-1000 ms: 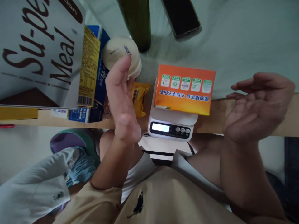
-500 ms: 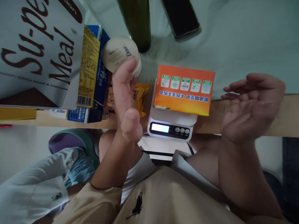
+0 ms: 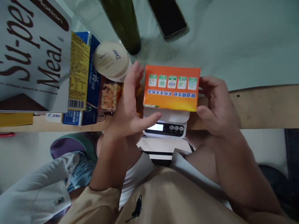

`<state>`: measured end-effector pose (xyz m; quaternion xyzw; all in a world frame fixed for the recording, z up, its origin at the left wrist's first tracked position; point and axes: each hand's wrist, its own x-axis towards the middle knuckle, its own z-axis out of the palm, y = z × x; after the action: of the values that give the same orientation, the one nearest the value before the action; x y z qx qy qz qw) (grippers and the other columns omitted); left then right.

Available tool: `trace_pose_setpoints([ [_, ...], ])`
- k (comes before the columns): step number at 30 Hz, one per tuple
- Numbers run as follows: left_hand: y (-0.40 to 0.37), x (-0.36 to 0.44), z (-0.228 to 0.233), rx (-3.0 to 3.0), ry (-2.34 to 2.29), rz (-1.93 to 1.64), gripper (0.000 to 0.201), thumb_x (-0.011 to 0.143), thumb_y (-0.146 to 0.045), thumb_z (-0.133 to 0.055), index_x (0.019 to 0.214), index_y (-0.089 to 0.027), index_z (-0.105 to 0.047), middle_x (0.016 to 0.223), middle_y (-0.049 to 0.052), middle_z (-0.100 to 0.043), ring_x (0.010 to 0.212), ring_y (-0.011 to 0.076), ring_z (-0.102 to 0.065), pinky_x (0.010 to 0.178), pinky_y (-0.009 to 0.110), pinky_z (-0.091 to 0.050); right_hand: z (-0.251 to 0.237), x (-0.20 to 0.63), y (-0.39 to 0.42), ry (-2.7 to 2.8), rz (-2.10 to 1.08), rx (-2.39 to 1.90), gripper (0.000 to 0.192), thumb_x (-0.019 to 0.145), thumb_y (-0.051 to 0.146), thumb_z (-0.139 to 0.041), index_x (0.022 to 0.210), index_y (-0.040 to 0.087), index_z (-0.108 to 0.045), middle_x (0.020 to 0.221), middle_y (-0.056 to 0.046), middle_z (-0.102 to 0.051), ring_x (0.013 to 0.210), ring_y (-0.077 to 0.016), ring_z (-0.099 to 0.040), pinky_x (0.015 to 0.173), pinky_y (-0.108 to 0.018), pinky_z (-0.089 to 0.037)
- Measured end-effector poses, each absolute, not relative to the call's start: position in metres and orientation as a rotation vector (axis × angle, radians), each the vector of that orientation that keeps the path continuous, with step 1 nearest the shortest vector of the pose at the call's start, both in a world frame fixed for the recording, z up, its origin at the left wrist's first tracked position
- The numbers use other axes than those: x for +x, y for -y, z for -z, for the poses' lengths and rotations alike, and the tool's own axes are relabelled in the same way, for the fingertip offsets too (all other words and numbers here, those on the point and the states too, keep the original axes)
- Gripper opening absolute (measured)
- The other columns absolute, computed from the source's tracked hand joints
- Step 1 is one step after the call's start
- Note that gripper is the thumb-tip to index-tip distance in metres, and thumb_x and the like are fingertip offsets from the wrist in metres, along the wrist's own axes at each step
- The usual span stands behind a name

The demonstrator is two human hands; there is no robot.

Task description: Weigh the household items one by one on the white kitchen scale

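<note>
Both my hands clasping the orange box (image 3: 171,88) on the white scale (image 3: 164,124), left hand (image 3: 127,107) flat against one end, right hand (image 3: 213,105) gripping the other, round tub (image 3: 109,60), dark bottle (image 3: 122,23), phone (image 3: 167,17) beyond

Looks like a home, not a lab or shop: wooden-edged table (image 3: 257,105) under a pale cloth (image 3: 233,40), crowded with household stuff. Small kitchen scale (image 3: 163,126), meal box (image 3: 30,56), snack packets (image 3: 108,96), Dove jar (image 3: 109,60), dark bottle (image 3: 121,25), phone (image 3: 168,17) lying loose. Clothes heaped on the floor (image 3: 46,186).
</note>
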<state>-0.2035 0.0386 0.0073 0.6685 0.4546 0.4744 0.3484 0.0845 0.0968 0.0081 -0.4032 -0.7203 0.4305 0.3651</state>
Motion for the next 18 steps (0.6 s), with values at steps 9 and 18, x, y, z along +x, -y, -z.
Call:
trace_pose_setpoints([
  [9, -0.045, -0.211, -0.014, 1.874, -1.183, -1.073, 0.130, 0.072, -0.051, -0.097, 0.172, -0.053, -0.013, 0.180, 0.004, -0.036, 0.161, 0.0421, -0.046, 0.130, 0.066, -0.047, -0.010, 0.078, -0.105, 1.923, -1.082, -0.973, 0.087, 0.072, 0.056, -0.093, 0.148, 0.034, -0.055, 0.156, -0.007, -0.060, 0.150, -0.0357, -0.056, 0.135, -0.063, -0.039],
  [18, -0.064, -0.218, 0.004, 2.117, -1.133, -1.242, 0.139, 0.043, -0.067, -0.103, 0.166, -0.052, -0.038, 0.157, 0.004, -0.063, 0.125, 0.0432, -0.072, 0.088, 0.061, -0.070, -0.014, 0.079, -0.117, 1.817, -1.285, -0.778, 0.085, 0.062, 0.043, -0.098, 0.136, 0.032, -0.057, 0.153, -0.007, -0.063, 0.149, -0.0312, -0.058, 0.132, -0.056, -0.044],
])
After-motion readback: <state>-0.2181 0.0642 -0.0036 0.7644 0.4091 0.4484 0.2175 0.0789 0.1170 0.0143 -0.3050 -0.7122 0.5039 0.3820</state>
